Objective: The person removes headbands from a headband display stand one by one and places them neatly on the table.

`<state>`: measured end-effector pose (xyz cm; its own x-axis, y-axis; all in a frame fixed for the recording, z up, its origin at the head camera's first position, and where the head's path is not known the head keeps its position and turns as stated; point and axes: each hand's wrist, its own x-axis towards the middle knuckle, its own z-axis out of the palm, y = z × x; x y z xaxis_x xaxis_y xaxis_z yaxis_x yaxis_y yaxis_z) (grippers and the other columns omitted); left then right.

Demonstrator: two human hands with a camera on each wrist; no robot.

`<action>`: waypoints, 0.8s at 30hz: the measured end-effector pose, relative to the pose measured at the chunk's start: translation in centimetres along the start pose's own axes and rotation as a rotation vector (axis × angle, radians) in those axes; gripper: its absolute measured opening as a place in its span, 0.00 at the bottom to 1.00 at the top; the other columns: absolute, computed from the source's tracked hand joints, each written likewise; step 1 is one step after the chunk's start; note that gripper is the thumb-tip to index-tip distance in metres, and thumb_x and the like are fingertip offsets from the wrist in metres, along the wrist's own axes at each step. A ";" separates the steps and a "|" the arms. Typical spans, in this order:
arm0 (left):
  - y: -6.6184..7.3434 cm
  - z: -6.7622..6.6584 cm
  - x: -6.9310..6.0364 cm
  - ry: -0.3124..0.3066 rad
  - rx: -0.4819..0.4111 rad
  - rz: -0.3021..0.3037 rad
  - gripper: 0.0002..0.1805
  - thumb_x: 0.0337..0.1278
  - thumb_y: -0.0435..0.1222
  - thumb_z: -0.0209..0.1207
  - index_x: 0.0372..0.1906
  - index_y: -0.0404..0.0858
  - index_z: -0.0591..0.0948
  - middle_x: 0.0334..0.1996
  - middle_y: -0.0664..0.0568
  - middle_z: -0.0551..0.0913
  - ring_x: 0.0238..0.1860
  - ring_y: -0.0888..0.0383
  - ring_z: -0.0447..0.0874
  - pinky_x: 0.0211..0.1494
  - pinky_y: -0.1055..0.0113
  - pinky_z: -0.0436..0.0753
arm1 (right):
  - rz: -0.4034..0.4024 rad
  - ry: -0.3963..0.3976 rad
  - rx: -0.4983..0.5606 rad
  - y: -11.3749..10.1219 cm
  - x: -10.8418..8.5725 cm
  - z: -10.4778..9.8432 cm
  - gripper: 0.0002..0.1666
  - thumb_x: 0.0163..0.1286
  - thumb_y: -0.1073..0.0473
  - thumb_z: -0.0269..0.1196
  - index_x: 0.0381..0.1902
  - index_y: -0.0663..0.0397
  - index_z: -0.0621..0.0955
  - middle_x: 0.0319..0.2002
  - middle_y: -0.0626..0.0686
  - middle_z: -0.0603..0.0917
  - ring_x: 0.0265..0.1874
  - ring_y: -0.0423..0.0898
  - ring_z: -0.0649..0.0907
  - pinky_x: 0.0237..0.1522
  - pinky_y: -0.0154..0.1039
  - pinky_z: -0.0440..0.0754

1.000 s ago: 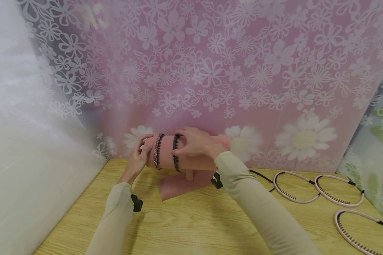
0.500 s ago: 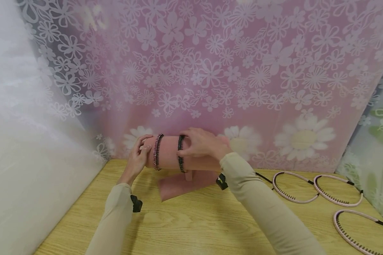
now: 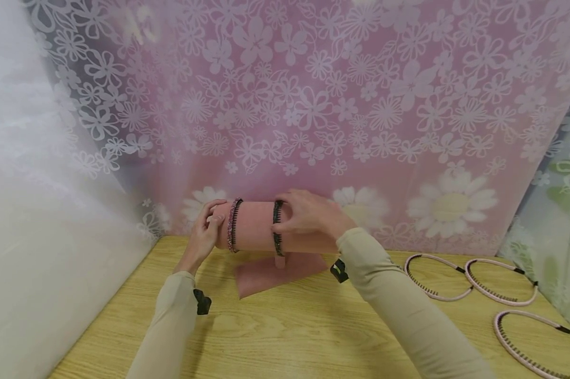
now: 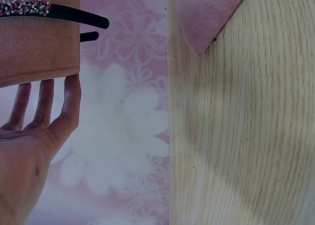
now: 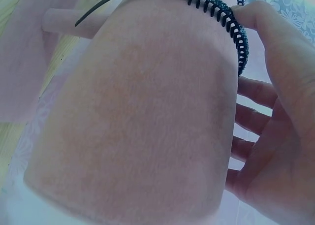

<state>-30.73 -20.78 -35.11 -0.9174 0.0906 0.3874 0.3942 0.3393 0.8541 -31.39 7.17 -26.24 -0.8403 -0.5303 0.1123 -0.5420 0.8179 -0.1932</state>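
A pink plush headband display stand (image 3: pixel 254 226), a thick horizontal roll on a short post, stands by the back wall. My left hand (image 3: pixel 202 234) holds the roll's left end, thumb in front and fingers behind. Just right of it, a headband with pink and white beads (image 3: pixel 233 225) sits round the roll. Nearer the middle is a dark toothed headband with glittery beads (image 3: pixel 277 227), also over the roll. My right hand (image 3: pixel 308 213) holds this dark headband, its thumb against the band in the right wrist view, fingers behind the roll. Its back part is hidden.
Several pink toothed headbands (image 3: pixel 484 281) lie on the wooden table (image 3: pixel 266 337) at the right. A flowered pink curtain (image 3: pixel 285 105) hangs close behind the stand, and a white sheet (image 3: pixel 52 210) bounds the left side.
My right hand has slid the dark headband rightward along the roll, widening the gap to the beaded headband. The left hand has stayed at the left end.
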 end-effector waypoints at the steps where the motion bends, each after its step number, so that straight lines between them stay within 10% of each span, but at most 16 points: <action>1: 0.0 0.0 0.0 0.000 -0.002 0.004 0.25 0.79 0.41 0.46 0.74 0.42 0.68 0.69 0.37 0.74 0.52 0.47 0.81 0.50 0.58 0.81 | -0.002 0.005 0.000 0.1 -0.1 0.0 0.47 0.62 0.33 0.66 0.74 0.45 0.71 0.72 0.51 0.74 0.74 0.52 0.71 0.74 0.51 0.68; 24: 0.2 0.1 -0.1 0.002 0.019 -0.004 0.24 0.79 0.41 0.45 0.74 0.45 0.68 0.69 0.38 0.74 0.54 0.43 0.81 0.50 0.59 0.80 | -0.018 0.039 0.002 2.1 -2.4 -0.8 0.46 0.61 0.37 0.70 0.71 0.53 0.74 0.68 0.58 0.77 0.68 0.58 0.76 0.68 0.56 0.74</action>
<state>-30.55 -20.67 -35.01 -0.9187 0.0876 0.3851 0.3898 0.3576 0.8486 -30.56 10.33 -26.14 -0.8302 -0.5359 0.1537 -0.5571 0.8077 -0.1931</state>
